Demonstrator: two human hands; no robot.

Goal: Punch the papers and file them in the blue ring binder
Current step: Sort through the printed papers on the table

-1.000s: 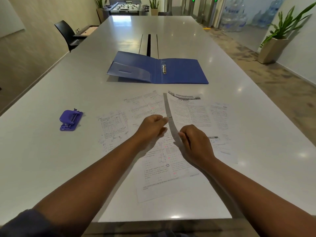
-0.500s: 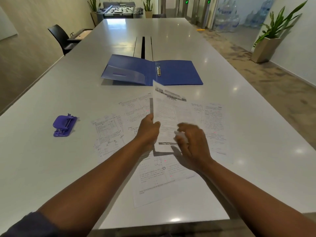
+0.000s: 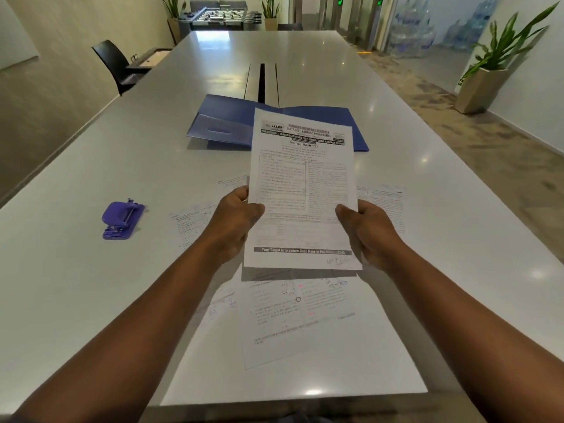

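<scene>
I hold a printed paper (image 3: 300, 184) upright above the table, facing me. My left hand (image 3: 233, 222) grips its left edge and my right hand (image 3: 367, 230) grips its right edge. Behind it the blue ring binder (image 3: 225, 123) lies open; the paper hides its rings and part of its right cover. More printed papers (image 3: 293, 312) lie flat on the table below and beside my hands. A purple hole punch (image 3: 122, 219) sits on the table to the left, apart from both hands.
The long white table (image 3: 76, 270) has a cable slot (image 3: 262, 82) down its middle beyond the binder. A black chair (image 3: 117, 67) stands at the far left side. A potted plant (image 3: 485, 71) stands on the floor at the right.
Both hands have lifted one sheet off the table and turned it up to face me. It now covers the binder's rings. The other papers and the punch stayed put.
</scene>
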